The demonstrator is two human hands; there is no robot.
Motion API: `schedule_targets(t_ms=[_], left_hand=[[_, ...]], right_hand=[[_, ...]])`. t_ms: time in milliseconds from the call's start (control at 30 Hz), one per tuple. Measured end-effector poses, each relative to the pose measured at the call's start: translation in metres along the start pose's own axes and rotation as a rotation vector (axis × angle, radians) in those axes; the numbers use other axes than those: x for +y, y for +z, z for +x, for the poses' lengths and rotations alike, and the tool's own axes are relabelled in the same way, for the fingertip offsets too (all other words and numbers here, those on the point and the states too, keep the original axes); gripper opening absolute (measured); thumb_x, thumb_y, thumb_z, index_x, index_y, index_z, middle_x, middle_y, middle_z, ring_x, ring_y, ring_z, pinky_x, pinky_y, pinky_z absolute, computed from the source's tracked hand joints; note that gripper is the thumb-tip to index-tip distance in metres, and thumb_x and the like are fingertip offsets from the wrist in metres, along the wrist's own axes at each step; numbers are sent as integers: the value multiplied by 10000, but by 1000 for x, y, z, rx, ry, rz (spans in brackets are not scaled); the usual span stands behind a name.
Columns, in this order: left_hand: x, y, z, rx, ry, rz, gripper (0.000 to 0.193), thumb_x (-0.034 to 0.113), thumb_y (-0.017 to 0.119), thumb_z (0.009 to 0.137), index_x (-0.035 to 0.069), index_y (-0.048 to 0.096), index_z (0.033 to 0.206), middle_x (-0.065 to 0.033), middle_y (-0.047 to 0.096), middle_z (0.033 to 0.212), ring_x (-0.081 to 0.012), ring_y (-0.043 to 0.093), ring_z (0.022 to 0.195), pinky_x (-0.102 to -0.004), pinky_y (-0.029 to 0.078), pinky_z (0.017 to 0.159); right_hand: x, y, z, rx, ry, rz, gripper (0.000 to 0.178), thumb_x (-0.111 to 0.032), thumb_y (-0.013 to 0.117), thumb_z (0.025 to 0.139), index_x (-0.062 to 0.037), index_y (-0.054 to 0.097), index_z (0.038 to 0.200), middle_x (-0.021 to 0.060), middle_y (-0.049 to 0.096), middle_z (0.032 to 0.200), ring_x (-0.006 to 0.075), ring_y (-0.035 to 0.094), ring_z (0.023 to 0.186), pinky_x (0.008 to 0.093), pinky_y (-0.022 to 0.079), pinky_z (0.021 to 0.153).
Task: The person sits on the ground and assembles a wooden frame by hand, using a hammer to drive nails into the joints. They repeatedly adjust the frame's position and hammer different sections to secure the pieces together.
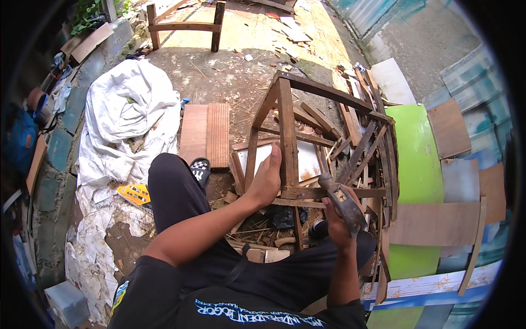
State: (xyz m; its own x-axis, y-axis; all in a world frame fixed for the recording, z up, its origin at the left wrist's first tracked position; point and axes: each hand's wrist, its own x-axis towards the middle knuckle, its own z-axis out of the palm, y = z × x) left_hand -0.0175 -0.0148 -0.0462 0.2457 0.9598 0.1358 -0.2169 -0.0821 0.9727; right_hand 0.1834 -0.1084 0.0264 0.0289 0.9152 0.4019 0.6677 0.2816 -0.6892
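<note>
A dark wooden frame (287, 129) of nailed bars stands tilted in front of me, above my lap. My left hand (266, 178) is closed on its near upright, thumb pointing up along the wood; the fingers behind the post are mostly hidden. In my right hand (341, 219) is a claw hammer (348, 207), gripped close under its worn metal head. The hammer head is beside the frame's lower crossbar (307, 193), overlapping it from this view; whether they touch I cannot tell.
Scrap wood strips (359, 148) are heaped to the right, beside a green panel (419, 159) and plywood pieces. A white cloth sheet (126, 104) lies at left, with a yellow package (135, 195) on it. Reddish boards (205, 134) lie ahead; another wooden frame (186, 26) stands farther off.
</note>
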Motion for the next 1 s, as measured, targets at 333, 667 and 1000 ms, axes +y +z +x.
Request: schedule_targets(t_ms=[333, 667, 1000], left_hand=[[-29, -5, -37, -101, 134, 109, 919, 657, 77, 1036, -102, 510, 1318, -172, 662, 1101, -227, 617, 1051, -346, 459, 981], [-53, 6, -34, 55, 94, -16, 678, 501, 165, 1095, -66, 534, 1048, -104, 495, 882, -210, 450, 839, -360, 404, 816], [24, -4, -28, -50, 32, -6, 559, 432, 372, 1100, -29, 471, 799, -28, 411, 695, -126, 357, 702, -340, 352, 636]], right_hand=[[-9, 5, 2, 29, 35, -6, 218, -39, 800, 845, 43, 691, 1015, 169, 704, 1091, 294, 712, 945, 366, 552, 849], [-7, 5, 3, 15, 21, 3, 208, -34, 801, 841, 40, 694, 1004, 176, 708, 1072, 287, 713, 954, 366, 550, 850], [-8, 6, 2, 30, 20, 34, 207, -28, 801, 844, 48, 695, 1004, 184, 706, 1068, 283, 712, 945, 356, 548, 844]])
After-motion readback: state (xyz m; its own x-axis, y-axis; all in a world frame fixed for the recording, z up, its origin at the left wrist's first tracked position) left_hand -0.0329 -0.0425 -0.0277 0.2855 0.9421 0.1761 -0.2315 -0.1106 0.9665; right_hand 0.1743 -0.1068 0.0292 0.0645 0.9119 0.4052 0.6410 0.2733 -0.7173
